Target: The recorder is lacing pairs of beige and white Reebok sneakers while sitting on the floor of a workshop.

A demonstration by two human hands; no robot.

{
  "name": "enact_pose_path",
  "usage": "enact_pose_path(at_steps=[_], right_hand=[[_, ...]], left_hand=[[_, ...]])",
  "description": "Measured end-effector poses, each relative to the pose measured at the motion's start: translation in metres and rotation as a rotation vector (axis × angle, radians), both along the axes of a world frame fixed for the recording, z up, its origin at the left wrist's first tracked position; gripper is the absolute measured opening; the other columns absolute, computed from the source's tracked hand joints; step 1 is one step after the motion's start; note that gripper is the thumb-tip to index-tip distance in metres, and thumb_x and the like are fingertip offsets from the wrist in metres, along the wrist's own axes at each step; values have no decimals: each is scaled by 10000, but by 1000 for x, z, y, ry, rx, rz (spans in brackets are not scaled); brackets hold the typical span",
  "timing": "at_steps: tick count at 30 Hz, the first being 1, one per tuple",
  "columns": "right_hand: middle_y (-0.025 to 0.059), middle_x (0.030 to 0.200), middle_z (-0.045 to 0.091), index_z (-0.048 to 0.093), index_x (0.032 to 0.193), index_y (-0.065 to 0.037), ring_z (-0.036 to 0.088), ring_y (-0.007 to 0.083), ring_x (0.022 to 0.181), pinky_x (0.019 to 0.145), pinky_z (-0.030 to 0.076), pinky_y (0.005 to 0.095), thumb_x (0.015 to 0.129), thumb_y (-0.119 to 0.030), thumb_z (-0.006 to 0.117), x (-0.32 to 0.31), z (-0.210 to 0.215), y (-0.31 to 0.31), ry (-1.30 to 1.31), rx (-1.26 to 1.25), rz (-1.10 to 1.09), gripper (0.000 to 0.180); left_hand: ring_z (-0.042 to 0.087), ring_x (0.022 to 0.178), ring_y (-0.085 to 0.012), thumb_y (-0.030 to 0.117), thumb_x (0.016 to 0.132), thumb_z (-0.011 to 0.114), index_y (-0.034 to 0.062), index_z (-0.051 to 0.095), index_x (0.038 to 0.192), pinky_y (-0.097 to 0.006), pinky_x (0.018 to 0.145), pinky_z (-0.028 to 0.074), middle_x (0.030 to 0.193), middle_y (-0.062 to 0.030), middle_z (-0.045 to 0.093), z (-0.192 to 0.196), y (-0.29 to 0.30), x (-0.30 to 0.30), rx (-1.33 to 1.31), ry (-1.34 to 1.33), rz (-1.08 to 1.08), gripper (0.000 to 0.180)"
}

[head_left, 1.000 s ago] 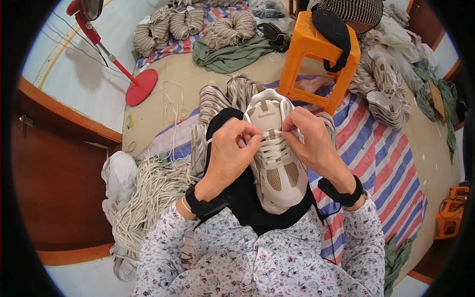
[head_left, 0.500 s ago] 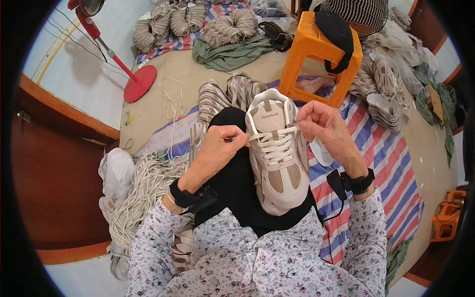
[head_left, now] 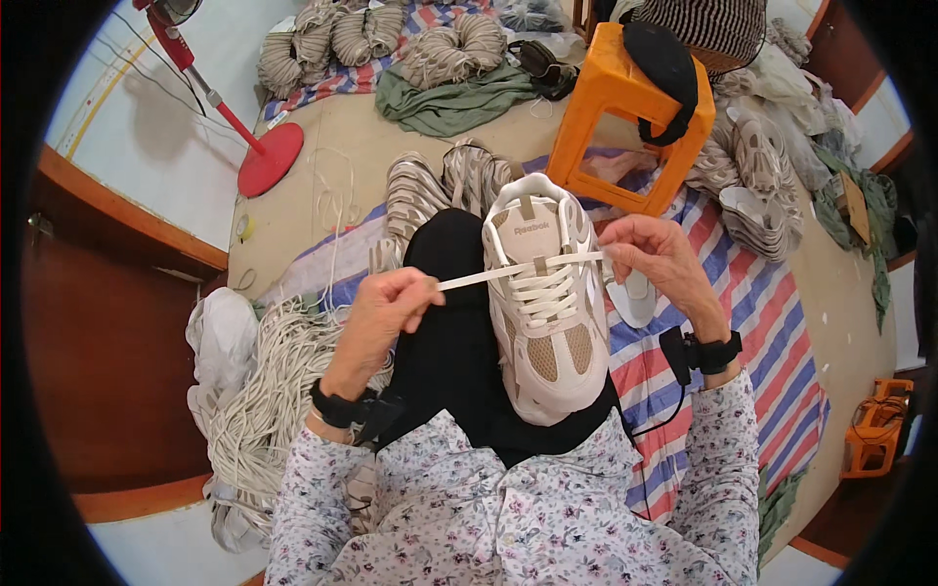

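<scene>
Now, left hand (head_left: 379,311) pinches lace (head_left: 472,280) well past shoe (head_left: 553,354), room between; right hand (head_left: 660,262) pinches lace beside shoe's right edge.

Lace (head_left: 471,281) spans the shoe (head_left: 547,320); toe (head_left: 554,397) clear; stool (head_left: 600,78) perhaps close beyond.

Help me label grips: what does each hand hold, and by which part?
The pale shoelace: the left hand pinches its stretch left of the sneaker; the right hand pinches it near the sneaker's right edge.
</scene>
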State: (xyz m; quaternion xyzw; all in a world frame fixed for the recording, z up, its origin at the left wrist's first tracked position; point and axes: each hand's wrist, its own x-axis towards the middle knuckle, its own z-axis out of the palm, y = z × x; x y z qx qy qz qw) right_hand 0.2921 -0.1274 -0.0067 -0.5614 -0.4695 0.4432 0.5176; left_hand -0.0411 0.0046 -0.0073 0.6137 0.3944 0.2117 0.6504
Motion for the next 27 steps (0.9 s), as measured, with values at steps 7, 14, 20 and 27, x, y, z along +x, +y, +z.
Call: enact_pose_path(at_steps=[7,14,20,27], right_hand=[[16,690,624,727,862,15,566,93,609,583,459,243,849,-30,729,30,-31,-37,-585,-85,78,47],[100,849,709,706,982,11,665,172,806,715,536,310,877,-113,694,105,-89,-90,-12,-429,-737,163],[186,1164,667,525,1310,39,659,235,1021,908,546,386,935,-74,589,153,-102,-144,600,194,-688,397],[206,1159,660,489,1331,70,670,213,956,828,563,320,943,-33,509,243,-102,-237,-1019,15,-801,402]], left_hand=[[443,622,-59,152,995,555,13,583,960,-197,532,343,818,-7,529,-25,39,-117,-452,-577,286,146],[588,806,-128,167,1063,468,-95,509,1237,-239,618,504,938,-91,587,7,70,-235,-330,-835,571,317],[627,807,-128,147,1041,527,-126,514,1216,-204,577,494,979,-126,618,34,79,-314,-198,-879,580,325],[654,848,-103,42,970,626,-81,553,1238,-180,609,528,1095,-132,654,74,89,-313,147,-906,805,303]])
